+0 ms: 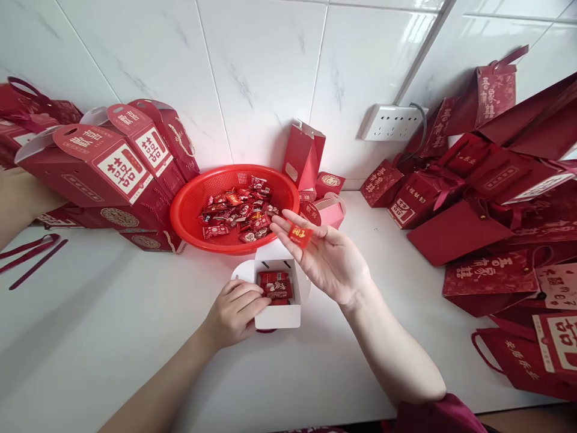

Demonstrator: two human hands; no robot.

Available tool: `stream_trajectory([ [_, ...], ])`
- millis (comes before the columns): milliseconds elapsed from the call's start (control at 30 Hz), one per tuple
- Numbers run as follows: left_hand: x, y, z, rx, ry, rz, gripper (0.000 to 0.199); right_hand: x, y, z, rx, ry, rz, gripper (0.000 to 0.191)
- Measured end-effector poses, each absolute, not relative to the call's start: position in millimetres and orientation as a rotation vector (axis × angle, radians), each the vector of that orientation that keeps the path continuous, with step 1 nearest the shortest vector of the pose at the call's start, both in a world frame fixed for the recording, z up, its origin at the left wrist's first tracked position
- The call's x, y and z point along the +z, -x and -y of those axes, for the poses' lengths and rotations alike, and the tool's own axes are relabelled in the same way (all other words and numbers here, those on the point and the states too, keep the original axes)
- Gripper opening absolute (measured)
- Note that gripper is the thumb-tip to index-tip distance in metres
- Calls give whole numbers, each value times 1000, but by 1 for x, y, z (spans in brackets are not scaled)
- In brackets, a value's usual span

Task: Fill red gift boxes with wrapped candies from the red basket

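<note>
Gift boxes (558, 344) at the right are cut off. The left hand (232, 311), thumb hard to make out, curls its grip over the white box (278, 317); the right hand's (331, 260) grip lies flat, fingers extended, with a red packet (300, 234) on them.

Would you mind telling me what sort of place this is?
Possibly a small workroom or a room at home, judging by the white table against a tiled wall, the red plastic basket of wrapped candies and the stacked red double-happiness boxes.
</note>
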State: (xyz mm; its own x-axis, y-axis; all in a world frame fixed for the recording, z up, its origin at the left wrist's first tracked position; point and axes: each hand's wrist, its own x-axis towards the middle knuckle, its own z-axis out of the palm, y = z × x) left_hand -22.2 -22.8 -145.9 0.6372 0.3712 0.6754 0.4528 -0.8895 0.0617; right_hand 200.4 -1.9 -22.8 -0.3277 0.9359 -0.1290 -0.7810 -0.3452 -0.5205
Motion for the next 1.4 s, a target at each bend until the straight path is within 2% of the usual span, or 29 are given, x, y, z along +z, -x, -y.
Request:
stream_trajectory([
  [267,-144,22,23,-1106,2742,709,22,-25,-194,12,1864,463,699,51],
  [400,-142,21,22,-1103,2734,678,22,-21,-191,25,1701,421,828,54],
  [500,-141,20,23,-1096,2724,685,21,-18,-192,34,1648,418,914,52],
  [700,-142,21,25,-1086,2713,707,22,-12,-205,40,1769,488,1106,42],
  [900,-149,25,23,-1037,2743,735,29,-2,-215,45,1845,394,1164,45],
  [1167,-150,21,25,-1127,2727,767,14,1,-221,53,1749,364,1326,41],
  [1400,-141,18,25,-1182,2700,720,23,-4,-217,50,1673,329,1385,37],
])
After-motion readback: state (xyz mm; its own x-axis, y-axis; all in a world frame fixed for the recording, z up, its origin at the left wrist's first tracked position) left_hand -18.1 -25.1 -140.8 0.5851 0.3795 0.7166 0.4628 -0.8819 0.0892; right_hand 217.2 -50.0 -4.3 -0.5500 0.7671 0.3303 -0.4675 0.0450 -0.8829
